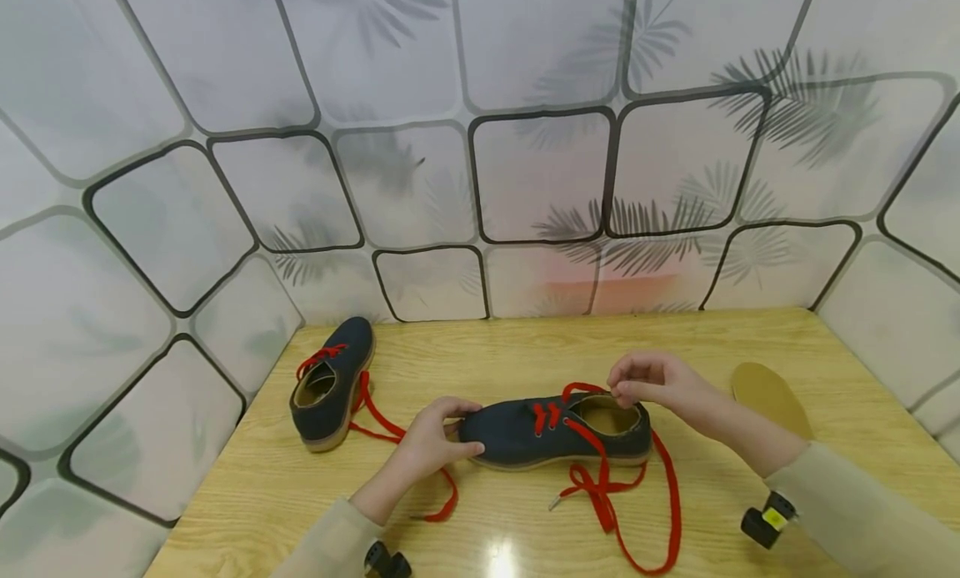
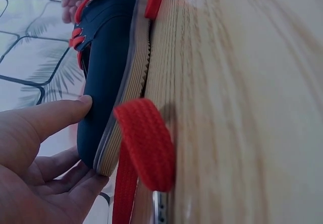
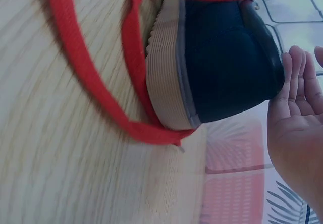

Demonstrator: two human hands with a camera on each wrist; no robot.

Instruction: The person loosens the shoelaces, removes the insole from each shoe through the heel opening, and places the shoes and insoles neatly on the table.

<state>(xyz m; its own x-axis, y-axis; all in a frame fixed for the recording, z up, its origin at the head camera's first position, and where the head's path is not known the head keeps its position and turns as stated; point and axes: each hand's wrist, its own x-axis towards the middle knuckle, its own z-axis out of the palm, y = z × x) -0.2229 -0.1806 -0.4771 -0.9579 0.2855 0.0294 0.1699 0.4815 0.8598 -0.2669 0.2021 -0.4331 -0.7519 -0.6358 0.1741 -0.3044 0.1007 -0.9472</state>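
Observation:
A navy shoe (image 1: 502,433) with red laces lies sole-down on the table, toe to the left. My left hand (image 1: 429,436) grips its toe, thumb on the upper and fingers round the far side, as the left wrist view (image 2: 48,168) also shows. Over the heel opening is my right hand (image 1: 660,386); in the right wrist view its loosely bent fingers (image 3: 298,82) are beside the heel collar, with nothing seen between them and the thumb. Red lace (image 1: 675,503) trails in loops in front of the shoe, partly loose from the eyelets.
A second navy shoe (image 1: 352,353) with red laces stands at the left back, its loose lace (image 1: 378,419) running towards my left hand. A tan insole (image 1: 768,394) lies to the right, partly behind my right forearm. Patterned walls (image 1: 420,286) border the wooden table (image 1: 465,353).

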